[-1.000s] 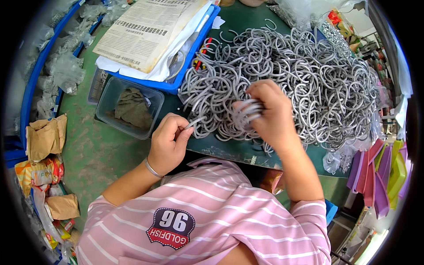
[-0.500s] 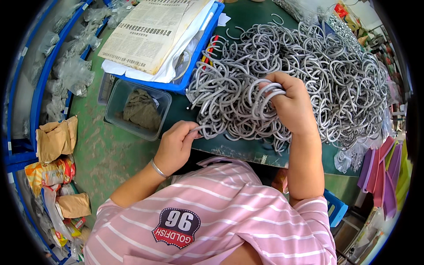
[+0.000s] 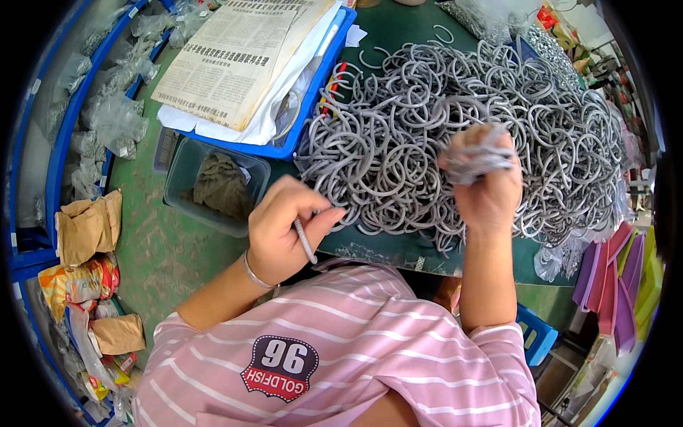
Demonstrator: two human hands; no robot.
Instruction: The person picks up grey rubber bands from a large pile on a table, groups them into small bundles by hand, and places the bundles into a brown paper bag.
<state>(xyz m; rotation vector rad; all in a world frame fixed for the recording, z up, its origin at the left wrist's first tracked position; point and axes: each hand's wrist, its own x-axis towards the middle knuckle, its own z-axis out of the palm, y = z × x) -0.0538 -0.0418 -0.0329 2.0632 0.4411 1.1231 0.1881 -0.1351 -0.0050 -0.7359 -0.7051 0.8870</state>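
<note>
The left hand [image 3: 279, 226] is bent into a loose fist, near the worktop's front edge, its fingers gripping one grey rod-like piece [image 3: 306, 242] that slants down toward the person's striped shirt [image 3: 334, 341]. The right hand [image 3: 489, 199] is curled up around a bunch of grey pieces [image 3: 478, 158], blurred, in front of the pile. The hands are well apart. Beyond them, a broad pile of grey open rings [image 3: 562, 135], tangled together, covers much of the dark green worktop [image 3: 370, 250]. Left of the pile is a blue tray [image 3: 283, 151] bearing newspaper [image 3: 220, 64]; just nearer is a clear plastic container [image 3: 262, 174] with a crumpled brownish cloth [image 3: 222, 183] inside. Farther out, blue shelving [image 3: 54, 178] with plastic bags stands at left; purple, pink and lime strips [image 3: 610, 285] stand at right.
</note>
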